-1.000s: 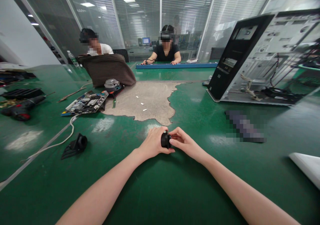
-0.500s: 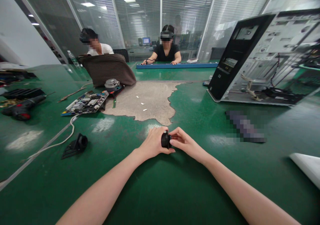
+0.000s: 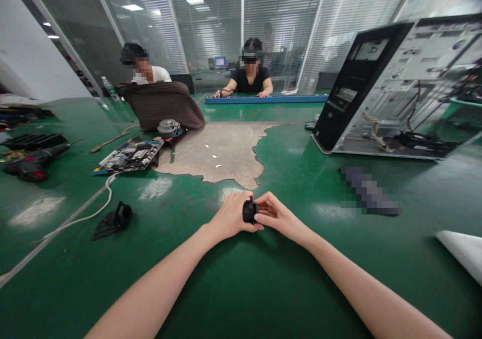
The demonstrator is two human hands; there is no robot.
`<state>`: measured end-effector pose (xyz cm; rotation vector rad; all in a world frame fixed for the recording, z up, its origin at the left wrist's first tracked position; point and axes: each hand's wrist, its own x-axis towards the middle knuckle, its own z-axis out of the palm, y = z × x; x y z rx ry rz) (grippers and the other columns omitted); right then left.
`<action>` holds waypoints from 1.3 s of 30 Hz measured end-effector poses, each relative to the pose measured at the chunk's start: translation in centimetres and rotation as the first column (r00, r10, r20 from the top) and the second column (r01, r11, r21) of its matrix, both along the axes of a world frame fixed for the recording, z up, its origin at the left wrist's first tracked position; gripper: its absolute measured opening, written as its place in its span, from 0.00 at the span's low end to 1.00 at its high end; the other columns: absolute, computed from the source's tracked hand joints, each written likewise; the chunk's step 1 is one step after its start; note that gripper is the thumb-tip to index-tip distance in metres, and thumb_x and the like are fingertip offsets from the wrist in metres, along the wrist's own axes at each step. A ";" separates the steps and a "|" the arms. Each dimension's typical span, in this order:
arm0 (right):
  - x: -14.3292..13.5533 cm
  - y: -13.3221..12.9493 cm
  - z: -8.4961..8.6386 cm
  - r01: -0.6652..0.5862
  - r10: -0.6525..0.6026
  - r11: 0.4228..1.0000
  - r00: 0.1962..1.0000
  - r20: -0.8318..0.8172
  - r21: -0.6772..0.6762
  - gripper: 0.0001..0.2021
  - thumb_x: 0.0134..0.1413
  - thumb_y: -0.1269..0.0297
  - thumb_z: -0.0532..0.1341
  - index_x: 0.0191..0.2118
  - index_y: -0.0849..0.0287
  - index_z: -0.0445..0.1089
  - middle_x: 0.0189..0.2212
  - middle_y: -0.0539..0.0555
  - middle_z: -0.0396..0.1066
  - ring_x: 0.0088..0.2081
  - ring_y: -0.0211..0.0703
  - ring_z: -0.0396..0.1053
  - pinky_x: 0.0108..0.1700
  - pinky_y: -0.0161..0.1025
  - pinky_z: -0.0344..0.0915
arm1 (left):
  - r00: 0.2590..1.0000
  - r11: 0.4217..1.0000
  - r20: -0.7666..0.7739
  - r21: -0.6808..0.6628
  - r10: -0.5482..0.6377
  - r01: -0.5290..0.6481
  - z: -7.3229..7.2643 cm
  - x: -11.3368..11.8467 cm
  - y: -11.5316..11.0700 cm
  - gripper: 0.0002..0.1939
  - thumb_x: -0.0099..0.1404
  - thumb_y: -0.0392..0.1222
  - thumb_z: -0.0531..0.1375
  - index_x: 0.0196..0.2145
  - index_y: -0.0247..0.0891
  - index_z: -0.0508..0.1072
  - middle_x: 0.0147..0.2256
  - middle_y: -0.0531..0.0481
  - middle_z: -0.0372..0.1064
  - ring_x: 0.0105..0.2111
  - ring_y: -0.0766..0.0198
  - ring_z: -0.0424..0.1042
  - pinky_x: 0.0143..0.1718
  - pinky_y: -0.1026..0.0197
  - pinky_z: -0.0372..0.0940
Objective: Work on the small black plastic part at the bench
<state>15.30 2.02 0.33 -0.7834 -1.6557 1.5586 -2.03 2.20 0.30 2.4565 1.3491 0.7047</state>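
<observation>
A small black round part (image 3: pixel 248 210), with a ridged rim and a narrower end facing right, is held just above the green table (image 3: pixel 241 289). My left hand (image 3: pixel 230 212) wraps around its left side, fingers over the top and thumb beneath. From the right, the fingertips of my right hand (image 3: pixel 276 212) pinch the narrower end. Its exact kind cannot be made out. To the left on the table lies a black plastic piece (image 3: pixel 115 219) with a flat base and a round collar.
A circuit board (image 3: pixel 130 155), a power drill (image 3: pixel 35 163) and a white cable (image 3: pixel 107 198) lie left. An opened computer case (image 3: pixel 361 88) stands right, near a blurred dark object (image 3: pixel 369 191). Two people (image 3: pixel 251 75) sit across, behind a brown seat-like piece (image 3: pixel 161 105) and a blue bar (image 3: pixel 263 99).
The fingers of my right hand have shifted very slightly on the narrower end of the black part. My left hand keeps its place.
</observation>
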 end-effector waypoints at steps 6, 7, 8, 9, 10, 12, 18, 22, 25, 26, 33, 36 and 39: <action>-0.3 0.2 -0.3 0.068 -0.070 0.997 0.996 0.047 0.037 0.12 0.49 0.63 0.58 0.40 0.55 0.58 0.37 0.51 0.64 0.41 0.39 0.64 0.46 0.42 0.61 | 1.000 1.000 0.024 -0.009 0.000 0.001 0.2 0.1 -0.1 0.34 0.41 0.53 0.65 0.44 0.40 0.56 0.37 0.50 0.62 0.36 0.57 0.61 0.36 0.58 0.54; -0.3 0.3 -0.4 0.065 -0.066 0.997 0.996 0.054 0.034 0.13 0.49 0.63 0.58 0.41 0.55 0.58 0.37 0.52 0.64 0.41 0.40 0.64 0.47 0.43 0.61 | 1.000 1.000 0.024 -0.010 0.000 0.000 0.2 0.1 -0.1 0.35 0.41 0.53 0.65 0.44 0.41 0.56 0.37 0.50 0.62 0.36 0.57 0.61 0.36 0.58 0.54; -0.2 0.3 -0.4 0.051 -0.053 0.998 0.997 0.053 0.029 0.13 0.48 0.64 0.59 0.41 0.55 0.58 0.38 0.52 0.64 0.41 0.40 0.64 0.47 0.43 0.60 | 1.000 1.000 0.022 -0.010 0.000 0.000 0.2 0.1 -0.1 0.35 0.41 0.53 0.65 0.44 0.41 0.56 0.37 0.50 0.62 0.36 0.57 0.61 0.36 0.58 0.54; -0.1 0.3 -0.5 0.032 -0.033 0.999 0.998 0.044 0.025 0.14 0.47 0.65 0.60 0.41 0.56 0.58 0.38 0.51 0.64 0.42 0.39 0.64 0.48 0.43 0.60 | 1.000 1.000 0.017 -0.008 0.002 -0.002 0.2 0.1 -0.1 0.35 0.41 0.53 0.65 0.44 0.40 0.56 0.37 0.50 0.62 0.36 0.56 0.61 0.36 0.58 0.54; -0.1 0.2 -0.4 0.013 -0.014 1.000 0.999 0.032 0.022 0.14 0.46 0.66 0.61 0.40 0.55 0.58 0.37 0.51 0.63 0.42 0.39 0.65 0.48 0.43 0.60 | 1.000 1.000 0.010 -0.006 0.003 -0.003 0.1 0.1 -0.1 0.35 0.41 0.53 0.65 0.44 0.40 0.56 0.37 0.50 0.62 0.36 0.56 0.61 0.36 0.58 0.54; 0.0 0.1 -0.3 -0.007 0.007 1.000 1.000 0.009 0.023 0.15 0.43 0.68 0.63 0.38 0.55 0.58 0.37 0.49 0.63 0.42 0.38 0.65 0.49 0.42 0.59 | 1.000 1.000 -0.004 -0.004 0.003 -0.003 0.1 0.1 -0.1 0.33 0.42 0.53 0.64 0.43 0.40 0.56 0.36 0.50 0.62 0.36 0.56 0.62 0.36 0.58 0.54; -0.2 0.0 -0.2 0.028 -0.028 1.000 1.000 0.006 0.014 0.09 0.50 0.62 0.58 0.37 0.56 0.58 0.35 0.50 0.64 0.39 0.38 0.65 0.45 0.41 0.62 | 1.000 1.000 0.021 -0.014 0.004 -0.003 0.1 0.1 -0.1 0.35 0.41 0.54 0.64 0.44 0.40 0.56 0.38 0.50 0.62 0.37 0.56 0.61 0.37 0.57 0.54; -0.3 0.3 -0.3 0.066 -0.068 0.997 0.997 0.045 0.042 0.11 0.50 0.62 0.57 0.40 0.56 0.58 0.37 0.51 0.64 0.41 0.39 0.64 0.47 0.42 0.61 | 1.000 1.000 0.028 -0.024 0.000 0.001 0.2 0.1 -0.1 0.34 0.41 0.53 0.65 0.44 0.41 0.56 0.38 0.50 0.62 0.36 0.57 0.61 0.37 0.57 0.54; -0.1 0.4 -0.4 0.042 -0.042 0.999 0.998 0.047 0.017 0.13 0.48 0.63 0.59 0.41 0.56 0.58 0.38 0.52 0.64 0.42 0.40 0.64 0.49 0.44 0.60 | 1.000 1.000 0.019 -0.021 0.000 0.000 0.3 0.1 -0.1 0.35 0.41 0.53 0.65 0.44 0.41 0.56 0.38 0.50 0.62 0.37 0.56 0.61 0.37 0.57 0.54; 0.0 0.3 -0.4 0.022 -0.022 1.000 0.999 0.037 0.008 0.14 0.47 0.64 0.60 0.41 0.56 0.58 0.37 0.51 0.64 0.42 0.40 0.64 0.49 0.44 0.60 | 1.000 1.000 0.012 -0.019 0.002 -0.002 0.3 0.1 -0.1 0.35 0.41 0.53 0.64 0.44 0.40 0.56 0.38 0.50 0.62 0.37 0.56 0.61 0.37 0.57 0.54; -0.1 0.0 -0.1 0.019 -0.019 1.000 1.000 0.003 0.004 0.11 0.48 0.63 0.59 0.37 0.56 0.58 0.36 0.50 0.63 0.40 0.38 0.65 0.48 0.43 0.61 | 1.000 1.000 0.004 -0.020 0.010 -0.010 0.3 0.1 -0.1 0.34 0.42 0.54 0.64 0.44 0.40 0.56 0.37 0.49 0.62 0.37 0.56 0.61 0.37 0.57 0.54; -0.3 0.1 -0.2 0.065 -0.066 0.997 0.997 0.037 0.037 0.10 0.51 0.61 0.57 0.38 0.56 0.58 0.36 0.51 0.64 0.40 0.39 0.64 0.46 0.43 0.61 | 1.000 1.000 0.016 -0.020 0.009 -0.008 0.3 0.1 -0.2 0.35 0.41 0.54 0.64 0.44 0.40 0.56 0.37 0.50 0.62 0.36 0.56 0.61 0.37 0.58 0.54; -0.3 0.2 -0.2 0.065 -0.067 0.997 0.996 0.056 0.034 0.12 0.50 0.62 0.57 0.41 0.56 0.58 0.38 0.52 0.63 0.42 0.41 0.64 0.48 0.45 0.59 | 1.000 1.000 0.018 -0.018 -0.001 0.001 0.2 0.1 -0.2 0.35 0.41 0.54 0.64 0.44 0.40 0.56 0.38 0.50 0.62 0.37 0.56 0.61 0.37 0.58 0.54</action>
